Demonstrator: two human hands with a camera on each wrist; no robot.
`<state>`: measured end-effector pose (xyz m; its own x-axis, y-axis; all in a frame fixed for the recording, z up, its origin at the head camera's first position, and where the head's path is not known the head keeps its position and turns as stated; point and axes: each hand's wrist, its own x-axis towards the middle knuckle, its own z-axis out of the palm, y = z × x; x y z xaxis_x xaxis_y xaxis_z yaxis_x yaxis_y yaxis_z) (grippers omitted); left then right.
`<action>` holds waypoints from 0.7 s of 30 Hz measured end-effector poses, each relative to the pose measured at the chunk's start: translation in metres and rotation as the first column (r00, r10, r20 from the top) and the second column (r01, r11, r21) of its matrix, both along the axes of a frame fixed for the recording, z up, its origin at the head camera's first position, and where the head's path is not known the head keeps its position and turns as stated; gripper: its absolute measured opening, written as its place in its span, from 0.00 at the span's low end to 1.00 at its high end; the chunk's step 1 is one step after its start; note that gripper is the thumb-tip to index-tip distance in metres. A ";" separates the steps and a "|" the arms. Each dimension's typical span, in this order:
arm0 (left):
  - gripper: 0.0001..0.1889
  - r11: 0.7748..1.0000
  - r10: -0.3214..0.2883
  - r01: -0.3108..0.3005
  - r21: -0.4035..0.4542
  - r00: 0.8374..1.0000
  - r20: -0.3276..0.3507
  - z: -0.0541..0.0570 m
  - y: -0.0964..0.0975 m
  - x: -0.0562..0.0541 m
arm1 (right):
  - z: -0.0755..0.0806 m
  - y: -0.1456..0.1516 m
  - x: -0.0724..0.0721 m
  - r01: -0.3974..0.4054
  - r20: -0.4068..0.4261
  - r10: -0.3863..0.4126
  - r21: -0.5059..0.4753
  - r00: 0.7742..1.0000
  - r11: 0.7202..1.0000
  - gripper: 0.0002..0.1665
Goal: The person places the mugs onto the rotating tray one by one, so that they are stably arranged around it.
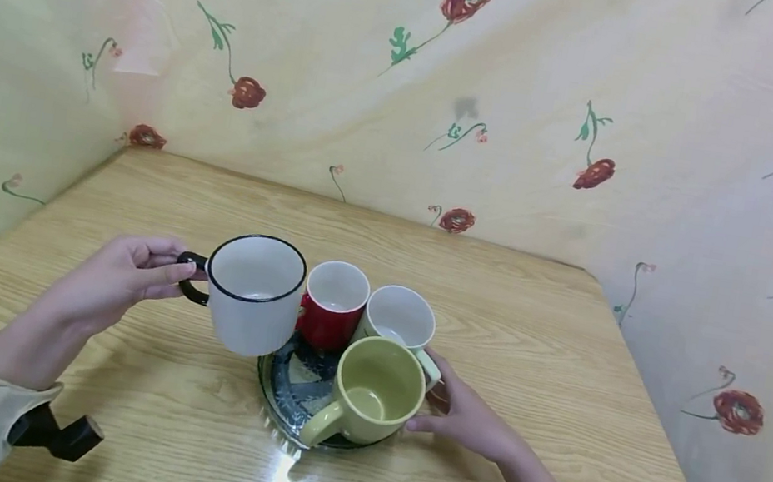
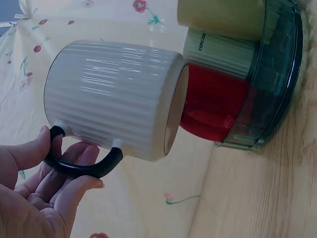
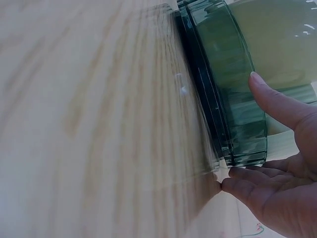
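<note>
My left hand [image 1: 127, 272] holds a large white mug [image 1: 251, 321] by its black handle [image 2: 81, 167]; the mug has ribbed sides and a black rim. It is raised off the table at the left edge of a round dark-green glass dish [image 1: 305, 373]. In the dish stand a red mug [image 1: 327, 326] with a white inside, a white mug [image 1: 400, 311] and a yellow-green mug [image 1: 370, 390] in front. My right hand [image 1: 469, 414] is at the dish's right side, thumb along the glass wall and fingers loosely extended by its lower edge, as the right wrist view shows.
Everything stands on a light wood-grain table [image 1: 175, 427]. Flower-printed sheeting [image 1: 340, 57] closes in the back and both sides. The yellow-green mug's handle [image 1: 322, 425] points front-left over the dish rim.
</note>
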<state>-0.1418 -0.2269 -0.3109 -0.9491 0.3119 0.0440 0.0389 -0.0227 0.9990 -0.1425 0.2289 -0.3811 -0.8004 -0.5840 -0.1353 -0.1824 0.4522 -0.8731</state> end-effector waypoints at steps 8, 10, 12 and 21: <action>0.11 0.997 -0.045 0.043 -0.059 0.998 -0.037 0.000 0.007 0.003 | -0.001 0.000 0.000 0.007 0.006 -0.007 -0.001 1.000 1.000 0.64; 0.11 0.997 -0.044 0.042 -0.071 0.998 -0.033 0.000 0.008 0.003 | -0.001 0.000 0.001 0.006 0.003 -0.006 -0.002 1.000 1.000 0.64; 0.10 0.995 -0.036 0.034 -0.095 0.999 -0.030 0.001 0.009 0.003 | -0.001 0.000 0.001 0.002 0.004 -0.002 -0.006 1.000 1.000 0.64; 0.07 0.988 -0.008 0.007 -0.153 1.000 -0.011 0.002 0.015 0.002 | 0.000 -0.001 0.001 -0.023 0.003 0.023 -0.032 1.000 0.999 0.63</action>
<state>-0.1395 -0.2116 -0.3088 -0.9464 0.3228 0.0058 0.0504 0.1299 0.9902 -0.1419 0.2283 -0.3807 -0.7861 -0.6065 -0.1193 -0.1892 0.4198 -0.8877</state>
